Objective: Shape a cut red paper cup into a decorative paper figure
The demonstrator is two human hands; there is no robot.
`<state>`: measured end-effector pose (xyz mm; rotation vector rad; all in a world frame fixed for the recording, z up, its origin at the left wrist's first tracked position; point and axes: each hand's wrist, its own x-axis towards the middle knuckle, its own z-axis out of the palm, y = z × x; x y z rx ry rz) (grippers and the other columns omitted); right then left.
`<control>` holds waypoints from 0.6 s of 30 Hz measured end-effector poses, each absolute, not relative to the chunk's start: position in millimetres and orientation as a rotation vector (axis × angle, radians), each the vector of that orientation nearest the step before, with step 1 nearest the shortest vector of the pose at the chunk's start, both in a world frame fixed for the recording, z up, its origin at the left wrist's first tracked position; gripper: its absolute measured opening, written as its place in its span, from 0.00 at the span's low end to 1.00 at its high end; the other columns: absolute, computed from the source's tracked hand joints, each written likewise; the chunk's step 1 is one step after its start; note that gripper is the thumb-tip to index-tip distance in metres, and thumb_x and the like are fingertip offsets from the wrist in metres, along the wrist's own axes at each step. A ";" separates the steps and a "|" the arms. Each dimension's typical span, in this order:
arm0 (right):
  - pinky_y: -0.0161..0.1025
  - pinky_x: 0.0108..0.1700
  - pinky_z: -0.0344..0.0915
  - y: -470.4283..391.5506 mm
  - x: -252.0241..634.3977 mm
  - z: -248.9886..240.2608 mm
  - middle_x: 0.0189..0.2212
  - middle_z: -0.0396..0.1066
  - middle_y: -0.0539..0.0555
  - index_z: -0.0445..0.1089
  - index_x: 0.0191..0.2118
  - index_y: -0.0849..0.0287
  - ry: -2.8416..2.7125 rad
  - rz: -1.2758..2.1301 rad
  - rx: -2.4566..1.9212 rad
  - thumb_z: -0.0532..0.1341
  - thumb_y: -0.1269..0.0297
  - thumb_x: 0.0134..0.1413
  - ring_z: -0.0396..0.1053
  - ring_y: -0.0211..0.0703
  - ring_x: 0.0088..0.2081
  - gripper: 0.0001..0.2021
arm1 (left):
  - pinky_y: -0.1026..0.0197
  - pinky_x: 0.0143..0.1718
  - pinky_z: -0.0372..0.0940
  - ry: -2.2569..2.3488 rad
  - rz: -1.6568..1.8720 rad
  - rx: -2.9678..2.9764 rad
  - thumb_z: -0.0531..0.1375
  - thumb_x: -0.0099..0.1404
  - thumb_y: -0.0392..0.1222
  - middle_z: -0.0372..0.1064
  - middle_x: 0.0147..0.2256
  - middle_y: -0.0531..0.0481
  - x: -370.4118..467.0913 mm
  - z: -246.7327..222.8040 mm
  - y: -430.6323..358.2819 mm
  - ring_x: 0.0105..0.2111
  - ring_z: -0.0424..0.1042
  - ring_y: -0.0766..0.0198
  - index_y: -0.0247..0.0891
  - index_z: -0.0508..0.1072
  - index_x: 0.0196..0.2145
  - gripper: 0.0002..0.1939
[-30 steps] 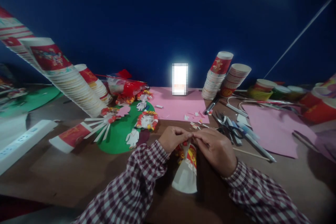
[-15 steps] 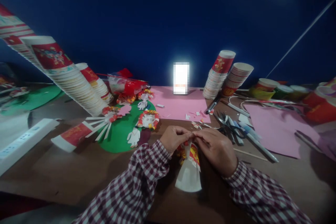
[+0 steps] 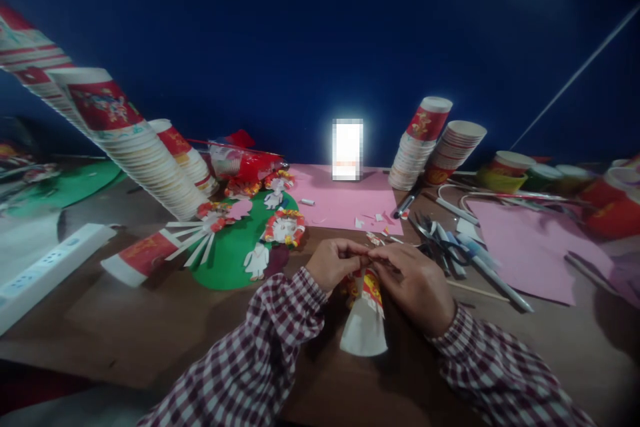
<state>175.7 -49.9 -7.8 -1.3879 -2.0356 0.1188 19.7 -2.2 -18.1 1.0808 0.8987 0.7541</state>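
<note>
My left hand [image 3: 335,264] and my right hand [image 3: 414,283] meet at the centre, fingertips pinched together on the far end of a cut paper cup piece [image 3: 364,330]. Its white, fan-shaped end points toward me, and a strip printed red and yellow shows beside it under my right hand. Both hands are closed on this paper; the exact spot of the pinch is hidden by my fingers. Left of my hands, white paper figure cutouts [image 3: 257,261] and a ring of curled red and yellow paper [image 3: 284,228] lie on green paper [image 3: 220,272].
Tall stacks of paper cups [image 3: 150,160] lean at the left, with more stacks [image 3: 420,143] at the back right. Scissors [image 3: 453,250] and pens lie to the right beside pink paper [image 3: 530,253]. A white power strip [image 3: 53,273] sits at the left; a bright screen [image 3: 347,149] stands behind.
The white end of the cup piece has shifted slightly up and to the right. My hands stay pinched together in nearly the same place. The whole view has slid a little rightward.
</note>
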 end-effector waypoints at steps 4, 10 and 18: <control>0.37 0.43 0.61 -49.6 176.5 -8.5 0.35 0.70 0.51 0.68 0.38 0.55 -2.059 0.109 -1.385 0.54 0.69 0.52 0.64 0.39 0.40 0.09 | 0.70 0.19 0.56 0.858 0.756 1.073 0.64 0.46 0.39 0.65 0.18 0.54 19.5 -18.3 -2.3 0.17 0.61 0.74 0.29 0.67 0.38 0.21; 0.38 0.42 0.60 -50.0 176.3 -5.8 0.33 0.69 0.52 0.69 0.36 0.56 -2.109 0.043 -1.391 0.54 0.68 0.52 0.64 0.41 0.38 0.08 | 0.69 0.21 0.57 0.896 0.781 1.036 0.64 0.46 0.41 0.66 0.21 0.53 22.8 -14.4 -2.4 0.19 0.62 0.73 0.28 0.68 0.37 0.21; 0.38 0.42 0.60 -52.0 174.7 -4.4 0.33 0.69 0.53 0.69 0.35 0.57 -2.104 0.004 -1.392 0.53 0.69 0.52 0.64 0.41 0.38 0.08 | 0.70 0.19 0.57 0.908 0.779 1.013 0.64 0.46 0.44 0.68 0.21 0.51 22.5 -20.1 -2.1 0.18 0.62 0.74 0.29 0.71 0.35 0.19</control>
